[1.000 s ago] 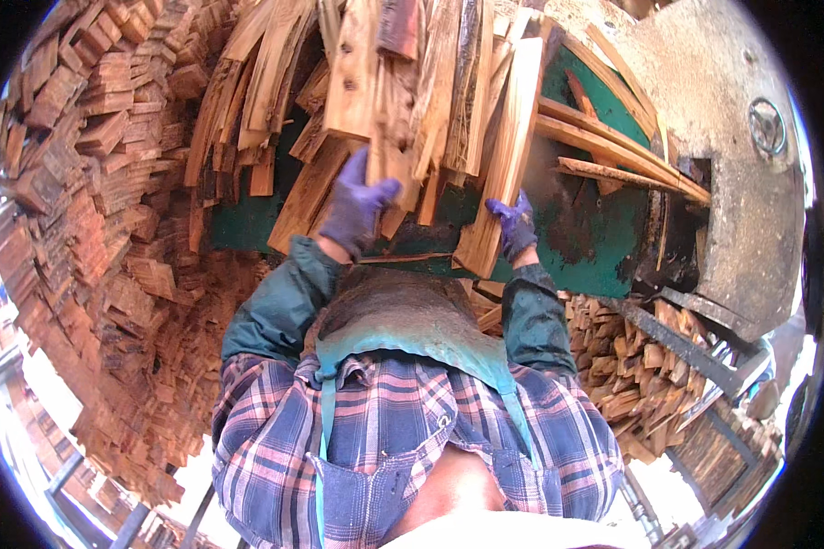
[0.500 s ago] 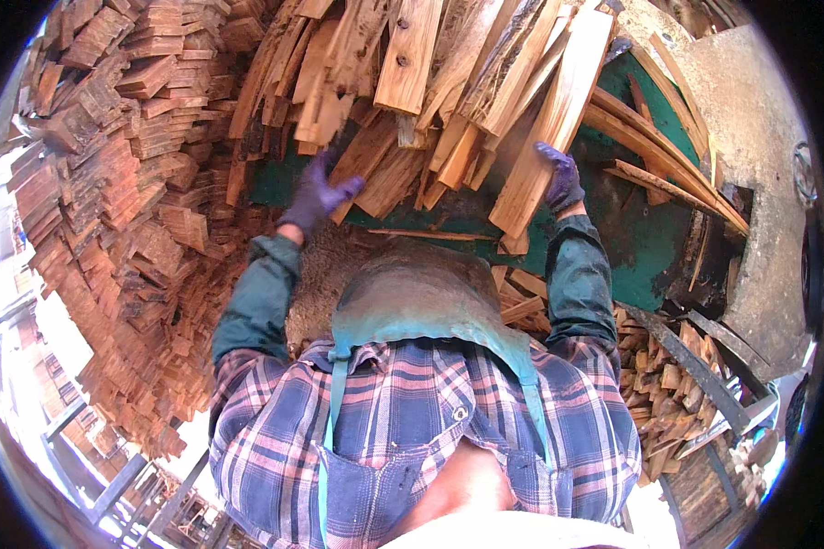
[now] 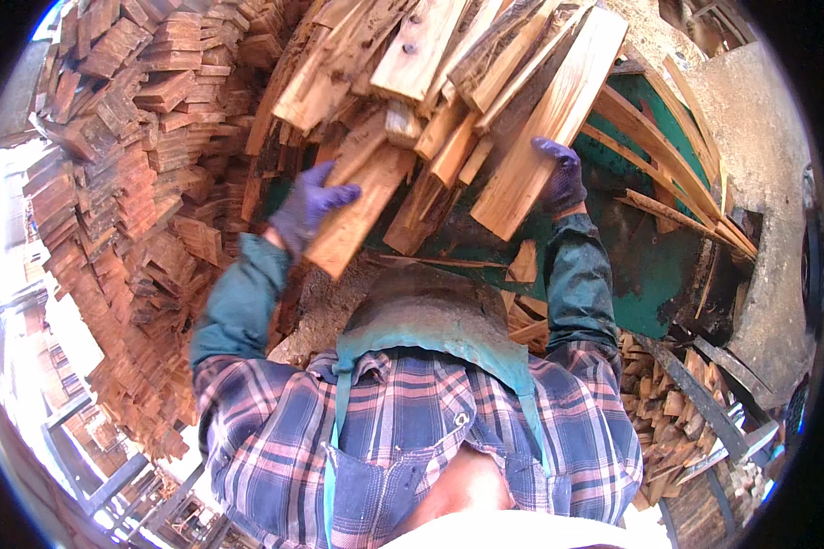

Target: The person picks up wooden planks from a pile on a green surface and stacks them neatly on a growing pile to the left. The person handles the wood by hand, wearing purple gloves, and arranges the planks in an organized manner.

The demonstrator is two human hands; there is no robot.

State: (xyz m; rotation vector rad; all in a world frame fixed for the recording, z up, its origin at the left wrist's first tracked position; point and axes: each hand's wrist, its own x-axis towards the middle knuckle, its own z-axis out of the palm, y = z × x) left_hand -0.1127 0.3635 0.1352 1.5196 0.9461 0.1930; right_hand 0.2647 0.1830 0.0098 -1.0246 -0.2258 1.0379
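A bundle of rough-sawn wooden planks (image 3: pixel 418 55) lies fanned out ahead of me, ends toward my body. My left hand (image 3: pixel 311 209), in a purple glove, grips the left edge of a short plank (image 3: pixel 364 215), thumb over its top. My right hand (image 3: pixel 563 176), gloved the same way, holds the right edge of a long pale plank (image 3: pixel 551 128), with the thumb on its face and the other fingers mostly hidden. Between these two lie several loose pieces, one a dark-sided plank (image 3: pixel 423 212).
Stacked wood blocks (image 3: pixel 119 265) rise high along my left. At right, long slats (image 3: pixel 664 165) lean over a green metal surface (image 3: pixel 641 288) beside a concrete-like wall (image 3: pixel 751 119). More split wood (image 3: pixel 664 412) is piled low right, near a metal bar (image 3: pixel 696 398).
My left hand has closed on the short plank, which has come nearer my body and tilted out from the bundle. The long plank at my right hand has shifted slightly left.
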